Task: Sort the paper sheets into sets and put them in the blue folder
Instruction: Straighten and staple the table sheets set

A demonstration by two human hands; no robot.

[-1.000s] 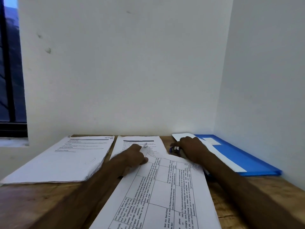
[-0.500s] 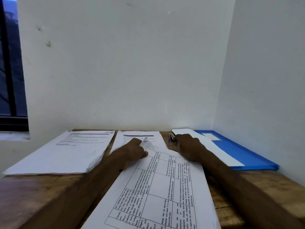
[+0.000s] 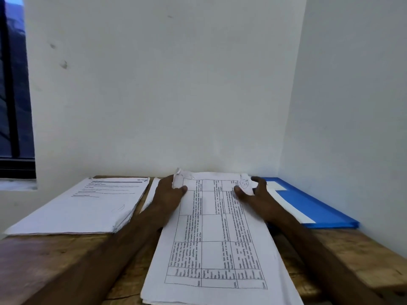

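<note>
Head | my left hand (image 3: 169, 192) and right hand (image 3: 258, 194) each pinch a far corner of the sheets (image 3: 217, 238), centre frame | step: probably squaring one set | next: carry it to the folder (image 3: 315, 208), mid-right.

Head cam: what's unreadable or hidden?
Head view, print on the gridded stack: blurred, too small.
Most of the lower sheet: under the stack and left hand; a strip shows.
Part of the blue folder: behind the right hand and forearm.
Stack's near right corner: cut by the frame edge.
</note>
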